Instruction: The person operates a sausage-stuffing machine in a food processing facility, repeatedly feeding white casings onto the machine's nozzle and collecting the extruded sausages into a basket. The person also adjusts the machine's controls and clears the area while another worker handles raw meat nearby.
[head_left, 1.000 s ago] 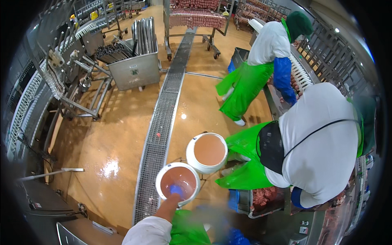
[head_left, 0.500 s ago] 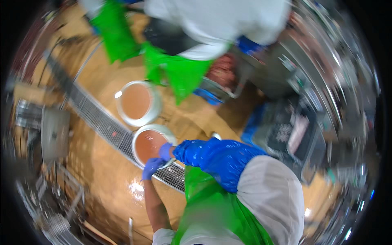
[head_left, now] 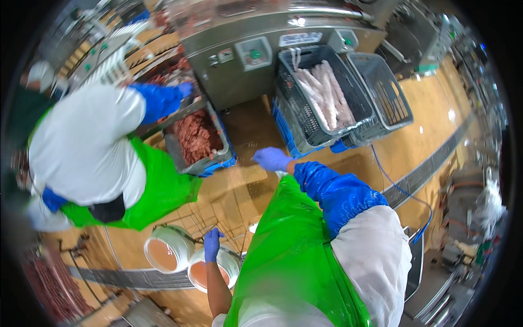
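Observation:
My left hand [head_left: 213, 245], in a purple glove, hangs loosely open beside the rim of a white bucket [head_left: 231, 265] of pinkish-orange liquid. No object shows in it. A second white bucket [head_left: 184, 243] with similar liquid stands to its left. My right hand [head_left: 273, 159], also gloved, is stretched out in front of my green apron [head_left: 283, 245], with its fingers loosely apart and nothing seen in them. It is nearest to the grey bin [head_left: 211, 165] of red meat and the dark crate [head_left: 313, 131] holding long pale pieces, touching neither.
A co-worker [head_left: 90, 150] in white with a green apron leans at the left, one gloved hand over a meat-covered work surface. An empty-looking grey crate [head_left: 389, 117] adjoins the filled one. A blue hose [head_left: 400, 188] trails at the right. Floor drain grating [head_left: 158, 279] runs behind the buckets.
My view has turned right, so the buckets now sit at the lower left. Both hands have left the nearer bucket and moved apart, the right one toward the crates.

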The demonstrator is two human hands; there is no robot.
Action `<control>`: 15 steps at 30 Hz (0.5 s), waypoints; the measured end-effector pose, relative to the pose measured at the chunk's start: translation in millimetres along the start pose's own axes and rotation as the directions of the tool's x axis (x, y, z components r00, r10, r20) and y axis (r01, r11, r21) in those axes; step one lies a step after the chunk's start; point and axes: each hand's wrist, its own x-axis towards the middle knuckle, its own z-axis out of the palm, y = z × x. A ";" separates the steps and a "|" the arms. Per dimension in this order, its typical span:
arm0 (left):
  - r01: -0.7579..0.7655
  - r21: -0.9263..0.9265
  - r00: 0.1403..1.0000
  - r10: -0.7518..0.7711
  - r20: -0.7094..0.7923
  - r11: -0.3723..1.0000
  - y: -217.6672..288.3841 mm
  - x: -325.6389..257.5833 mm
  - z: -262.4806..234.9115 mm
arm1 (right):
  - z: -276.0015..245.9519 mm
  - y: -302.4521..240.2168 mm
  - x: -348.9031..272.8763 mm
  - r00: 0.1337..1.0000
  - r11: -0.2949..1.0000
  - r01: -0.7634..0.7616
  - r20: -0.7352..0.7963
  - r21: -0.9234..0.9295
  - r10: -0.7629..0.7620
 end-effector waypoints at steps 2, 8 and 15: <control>0.089 -0.030 0.985 -0.083 0.153 0.996 43.1 37.8 10.9 | -37.8 51.3 -8.2 0.939 0.941 -0.226 -0.200 0.250 0.278; -0.161 0.196 0.934 0.086 0.346 0.967 85.4 148.3 52.7 | -78.0 256.7 -20.6 0.459 0.768 -0.428 -0.617 0.476 0.639; -0.267 0.364 0.867 0.058 0.495 0.892 270.9 229.0 113.6 | -24.6 357.2 -54.5 0.151 0.069 -0.840 0.110 0.539 0.982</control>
